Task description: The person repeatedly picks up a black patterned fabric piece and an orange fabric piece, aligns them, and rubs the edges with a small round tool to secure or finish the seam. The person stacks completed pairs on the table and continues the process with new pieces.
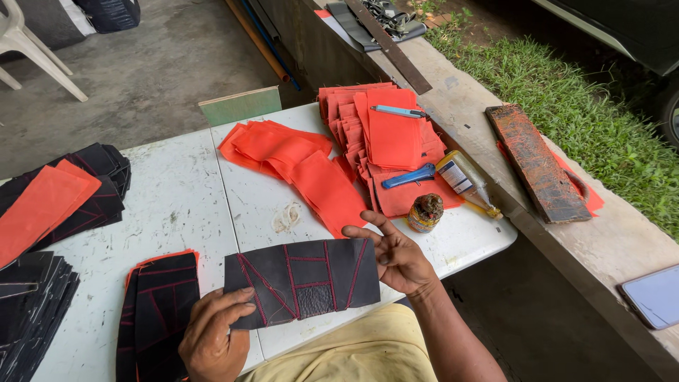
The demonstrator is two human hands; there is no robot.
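The head camera looks down on a white worktop (184,205) where a black stitched panel (304,279) with red seam lines lies at six o'clock, just in front of the person. The left hand (212,336) has its grip closed over the panel's lower left corner, thumb on top and fingers curled under the edge. The right hand (396,258) is spread open at the panel's right edge, palm turned up, fingertips just touching or barely clear of the leather; it has hold of nothing.

To judge by this, the panel is being checked or turned over after stitching. The next move would call for the open hand to pinch the right edge, so both hands can lift or flip the piece flat without creasing it.

At seven o'clock a stack of similar black panels (155,311) lies beside the left hand. Loose orange pieces (297,163) fan out at twelve o'clock, with a taller orange pile (392,134) at one o'clock carrying a pen (399,111). A blue cutter (410,176), a glue bottle (467,182) and a small tin (425,213) sit at two o'clock, near the open hand. More black and orange pieces (56,198) lie at nine o'clock.
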